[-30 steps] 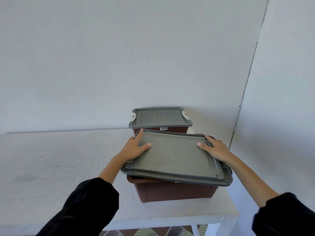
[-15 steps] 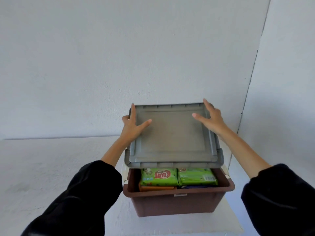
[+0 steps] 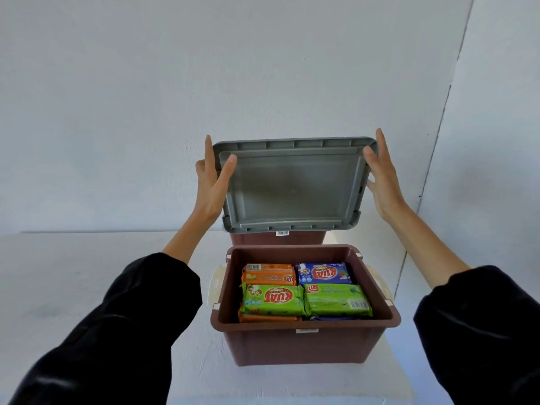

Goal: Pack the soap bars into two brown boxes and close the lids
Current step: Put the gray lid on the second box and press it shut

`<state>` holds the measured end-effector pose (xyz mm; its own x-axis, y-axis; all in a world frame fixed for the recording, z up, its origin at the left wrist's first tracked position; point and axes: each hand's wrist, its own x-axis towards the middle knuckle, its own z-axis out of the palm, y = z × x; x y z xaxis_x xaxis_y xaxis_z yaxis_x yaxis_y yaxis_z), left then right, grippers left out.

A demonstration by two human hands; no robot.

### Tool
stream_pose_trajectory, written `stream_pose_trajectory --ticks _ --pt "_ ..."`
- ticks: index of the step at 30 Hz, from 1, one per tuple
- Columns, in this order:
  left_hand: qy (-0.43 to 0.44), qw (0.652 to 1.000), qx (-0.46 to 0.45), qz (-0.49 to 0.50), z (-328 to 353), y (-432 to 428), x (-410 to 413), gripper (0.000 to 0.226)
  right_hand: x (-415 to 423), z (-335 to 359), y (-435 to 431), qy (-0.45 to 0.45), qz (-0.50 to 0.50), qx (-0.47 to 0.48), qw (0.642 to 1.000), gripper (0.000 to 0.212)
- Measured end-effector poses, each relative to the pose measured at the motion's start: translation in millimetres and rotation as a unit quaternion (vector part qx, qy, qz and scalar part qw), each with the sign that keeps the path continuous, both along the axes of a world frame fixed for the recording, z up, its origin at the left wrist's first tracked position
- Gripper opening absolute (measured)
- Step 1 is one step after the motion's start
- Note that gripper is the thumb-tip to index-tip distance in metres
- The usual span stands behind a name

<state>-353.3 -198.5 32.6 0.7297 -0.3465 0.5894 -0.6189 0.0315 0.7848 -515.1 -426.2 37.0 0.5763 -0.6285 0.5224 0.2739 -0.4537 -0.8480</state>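
The near brown box (image 3: 304, 343) stands open on the white table (image 3: 87, 287). Inside lie several wrapped soap bars: an orange one (image 3: 268, 274), a blue one (image 3: 324, 273) and two green ones (image 3: 271, 299) on top of others. I hold its grey lid (image 3: 292, 188) upright above and behind the box, underside toward me. My left hand (image 3: 211, 182) grips the lid's left edge, thumb on the inner face. My right hand (image 3: 381, 179) grips the right edge. Behind, the second brown box (image 3: 277, 238) shows only its front wall below the lid.
White clip handles (image 3: 214, 285) stick out from the near box's sides. A white wall stands close behind the table, with a corner at the right. The table's right edge (image 3: 397, 358) runs just past the box.
The lid went from lying askew on the near box to being lifted and tilted upright, baring the soap bars. Both hands rose with it and now hide the far box's lid.
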Motion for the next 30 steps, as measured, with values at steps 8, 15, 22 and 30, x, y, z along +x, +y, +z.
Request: stream_pose_trajectory --ticks 8,15,22,30 --pt "0.064 0.996 -0.035 -0.046 -52.2 18.4 -4.6 0.052 -31.6 -39.3 24.2 -0.012 0.052 0.053 0.997 0.061" --pt "0.097 0.992 -0.054 -0.061 -88.3 29.6 -29.0 0.04 -50.4 -93.3 38.1 -0.009 0.045 0.088 0.995 0.057" --pt "0.141 0.988 -0.003 -0.065 -128.7 46.8 -55.7 0.031 -73.9 -130.7 47.4 0.083 -0.023 0.068 0.994 0.047" --pt "-0.032 0.983 0.178 0.043 -122.4 51.4 -53.7 0.025 -76.7 -130.2 42.3 0.204 -0.166 -0.055 0.963 0.044"
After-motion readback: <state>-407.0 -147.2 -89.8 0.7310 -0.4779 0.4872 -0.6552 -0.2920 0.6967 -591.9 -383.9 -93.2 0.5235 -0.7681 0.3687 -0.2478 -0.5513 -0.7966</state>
